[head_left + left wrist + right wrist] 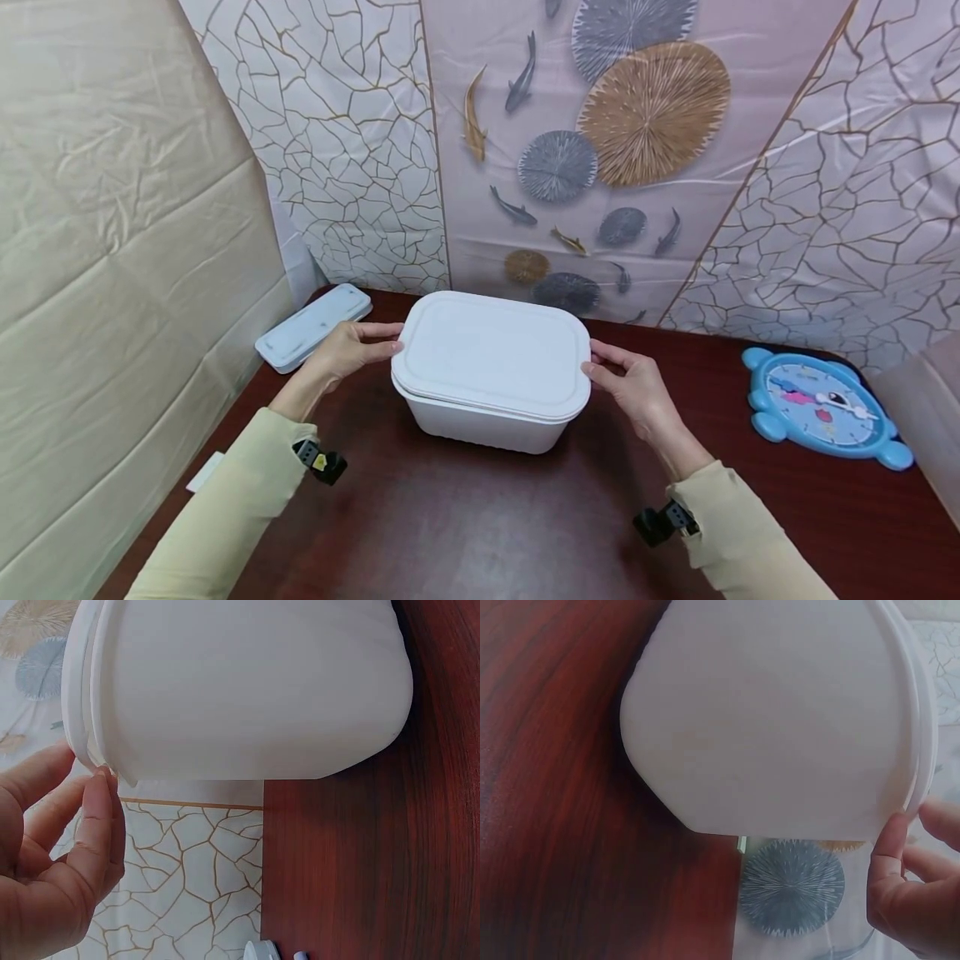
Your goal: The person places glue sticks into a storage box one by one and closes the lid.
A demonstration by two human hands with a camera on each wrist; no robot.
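Observation:
A white rectangular box [480, 427] with rounded corners stands on the table, and a white lid [495, 354] lies over its top. Along the front a thin gap shows between lid and rim. At the left end, my left hand [341, 354] pinches the lid's edge between thumb and fingers. My right hand [637, 390] pinches the opposite end of the lid the same way. Both wrist views show the fingertips at the seam, where the lid edge [75, 690] stands slightly apart from the box wall [780, 727]. The inside of the box is hidden.
A pale blue flat case [315, 327] lies at the back left, beside the beige side wall. On the right is a blue animal-shaped clock [825, 404]. A small white object [204, 472] is partly hidden behind the left sleeve. Patterned cloth [360, 150] hangs behind the table.

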